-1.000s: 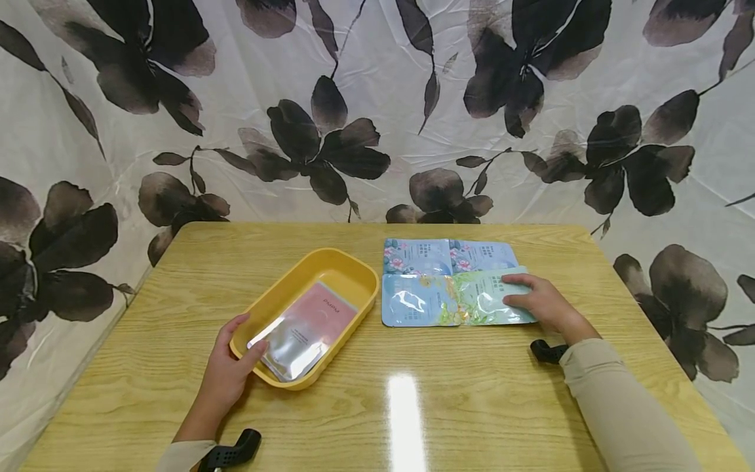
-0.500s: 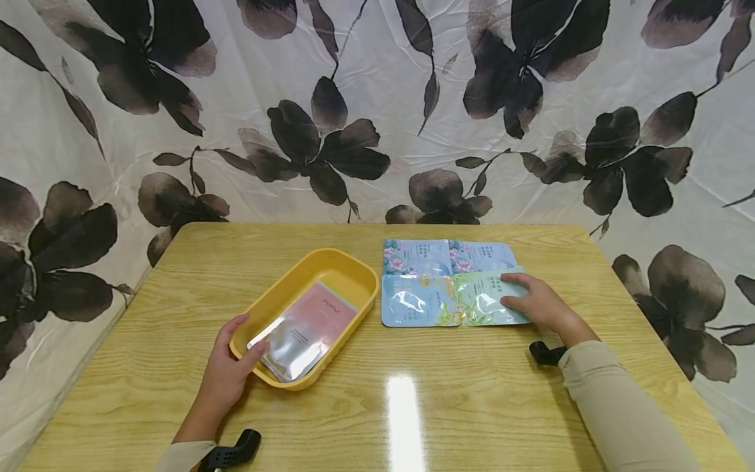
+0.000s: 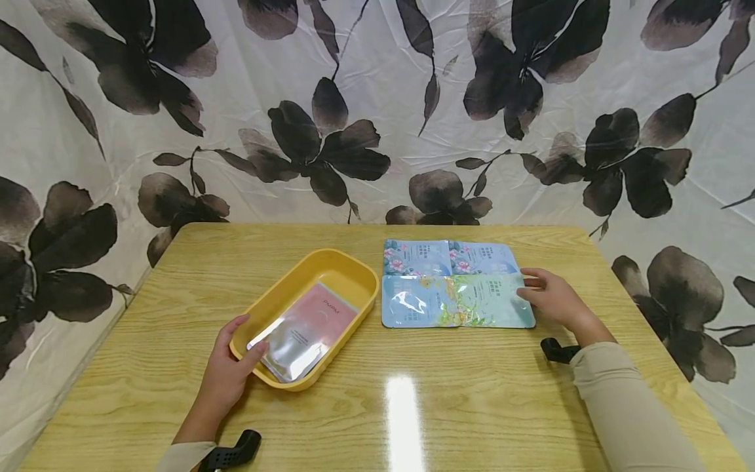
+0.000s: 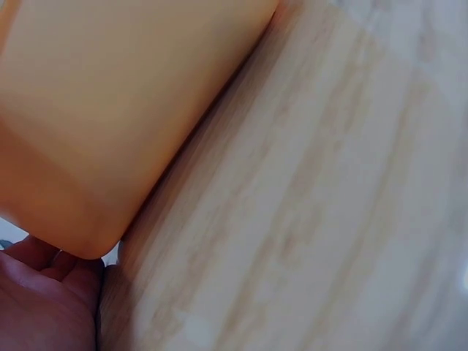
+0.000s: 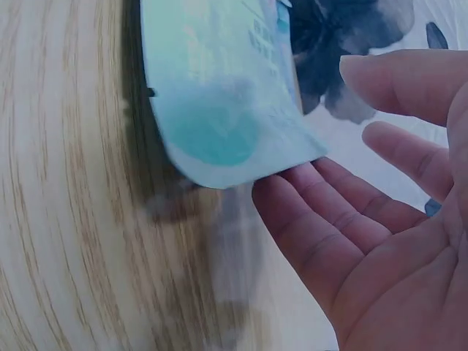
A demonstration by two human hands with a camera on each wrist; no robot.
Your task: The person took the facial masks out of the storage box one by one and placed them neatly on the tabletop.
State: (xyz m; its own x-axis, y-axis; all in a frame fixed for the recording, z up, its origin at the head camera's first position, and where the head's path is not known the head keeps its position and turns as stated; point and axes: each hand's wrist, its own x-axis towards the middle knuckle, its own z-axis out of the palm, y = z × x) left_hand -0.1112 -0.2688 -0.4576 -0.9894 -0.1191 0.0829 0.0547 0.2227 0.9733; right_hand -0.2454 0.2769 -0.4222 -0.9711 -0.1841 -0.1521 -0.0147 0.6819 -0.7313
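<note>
A white cloth with dark flowers (image 3: 377, 59) hangs behind a wood-grain table (image 3: 472, 400). At left, slanted, sits a yellow tray (image 3: 339, 265), a pink-and-silver pouch (image 3: 312, 328) lying inside toward its near end. Right of it, two blue floral pouches (image 3: 415, 257) lie far; near them, a blue-and-yellow pouch (image 3: 413, 301) and, rightmost, a green pouch (image 3: 492, 305). The left hand (image 3: 232, 360) grips the tray's near-left end, thumb over the rim. The right hand (image 3: 554, 298) has fingers spread, some fingertips meeting the green pouch's right edge, thumb apart.
</note>
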